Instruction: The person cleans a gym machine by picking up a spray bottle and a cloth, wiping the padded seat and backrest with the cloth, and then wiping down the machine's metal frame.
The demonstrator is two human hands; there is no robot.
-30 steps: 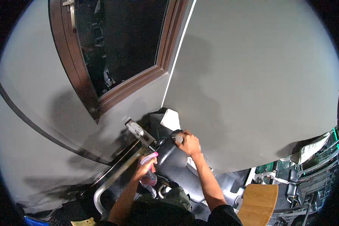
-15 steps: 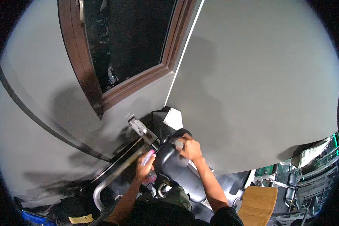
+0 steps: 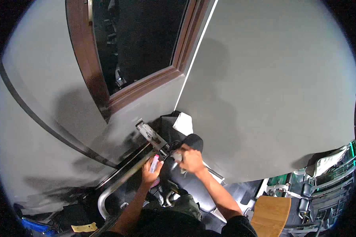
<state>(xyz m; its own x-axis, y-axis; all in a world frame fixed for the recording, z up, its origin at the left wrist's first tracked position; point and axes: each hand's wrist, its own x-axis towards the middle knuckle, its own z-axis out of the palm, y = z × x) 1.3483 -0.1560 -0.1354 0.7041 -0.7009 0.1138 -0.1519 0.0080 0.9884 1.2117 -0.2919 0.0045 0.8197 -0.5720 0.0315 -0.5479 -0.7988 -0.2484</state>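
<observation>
My left hand (image 3: 149, 174) is wrapped around a spray bottle (image 3: 154, 163) with a pink tip and pale head; most of its body is hidden behind my fingers. Closed on a small grey cloth (image 3: 177, 157), my right hand (image 3: 193, 160) is over the upper end of a black padded bench (image 3: 194, 190). Whether the cloth presses on the pad is hard to tell. Just beyond that hand is a rounded black pad (image 3: 194, 141).
A metal machine arm (image 3: 151, 136) and a curved tube frame (image 3: 103, 201) are to the left. Behind stand grey walls (image 3: 280, 87) and a brown-framed window (image 3: 146, 87). A wooden board (image 3: 271, 216) and more gym equipment (image 3: 304, 195) are at right.
My right hand has moved left and slightly down with the cloth, uncovering the rounded pad. My left hand has shifted slightly, with the bottle more upright and its lower part less visible.
</observation>
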